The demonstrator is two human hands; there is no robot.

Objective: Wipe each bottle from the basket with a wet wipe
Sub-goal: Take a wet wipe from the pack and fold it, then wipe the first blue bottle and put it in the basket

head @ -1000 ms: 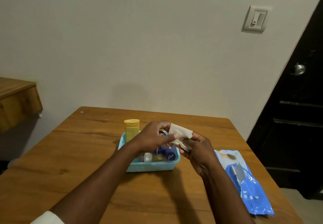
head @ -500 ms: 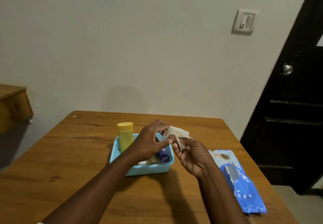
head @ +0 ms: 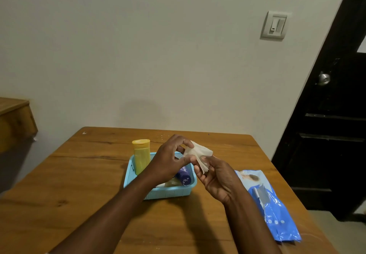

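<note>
1. Holding a white wet wipe [head: 199, 153] above the table [head: 95, 176], both hands meet over the right part of the light blue basket [head: 170, 192].
2. The left hand [head: 168, 162] has its fingers curled, and its thumb and fingertips pinch the left edge of the wipe.
3. The right hand [head: 217, 176] is turned palm up; its thumb and fingers pinch the lower part of the wipe, where the folded layers hang down.
4. The wipe is folded and a little crumpled, and it touches no bottle.
5. The basket stands on the table, near the middle.
6. A yellow bottle [head: 141, 155] stands upright in the back left corner of the basket, with its cap on top.
7. A dark blue bottle [head: 184, 176] lies tilted in the right part of the basket, partly hidden by the left hand.
8. Something white and pale lies at the bottom of the basket beside the blue bottle; what it is cannot be told.
9. A blue pack of wipes [head: 271, 206] lies flat on the table at the right, apart from the basket.
10. Behind the table there is a plain wall with a light switch [head: 274, 25], and at the right a dark door [head: 332, 134] with a metal knob.
</note>
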